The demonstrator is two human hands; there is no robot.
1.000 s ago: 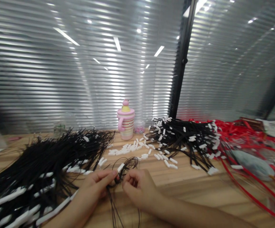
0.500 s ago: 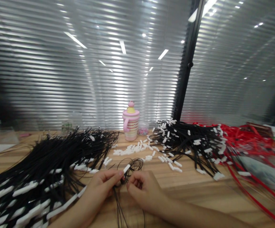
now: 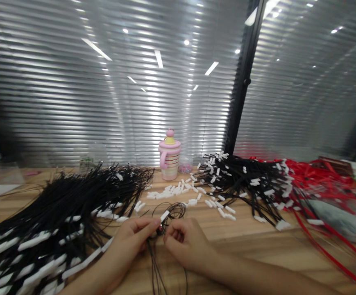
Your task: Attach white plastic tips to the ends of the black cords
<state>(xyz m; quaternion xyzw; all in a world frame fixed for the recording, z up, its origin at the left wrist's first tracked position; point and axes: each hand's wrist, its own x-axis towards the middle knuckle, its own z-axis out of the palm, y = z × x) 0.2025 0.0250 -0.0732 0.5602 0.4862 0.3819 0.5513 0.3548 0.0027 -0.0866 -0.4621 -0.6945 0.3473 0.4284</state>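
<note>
Between thumb and fingers, my left hand (image 3: 139, 234) pinches a small white clip (image 3: 164, 216) with thin black cord running from it. Close beside it on the right, my right hand (image 3: 182, 241) is curled with its fingertips drawn together; whatever those fingers hold is too small to make out. Just beyond the hands, a loose coil of black cord (image 3: 176, 210) rests on the table. More black strands (image 3: 155, 268) hang down between my wrists toward the near edge. A small dark piece under my left fingertips is mostly hidden.
Black cords with white ends (image 3: 82, 200) heap up at left. Another such bundle (image 3: 242, 176) lies at right, beside red ribbons (image 3: 322, 176) and a plastic bag (image 3: 337, 217). Loose white clips (image 3: 171, 191) scatter mid-table before a pink cup (image 3: 169, 159) and a small bead jar (image 3: 185, 166).
The view has tilted very slightly. Both hands stay almost in the same place, the left still pinching the white clip and the right still curled beside it.
</note>
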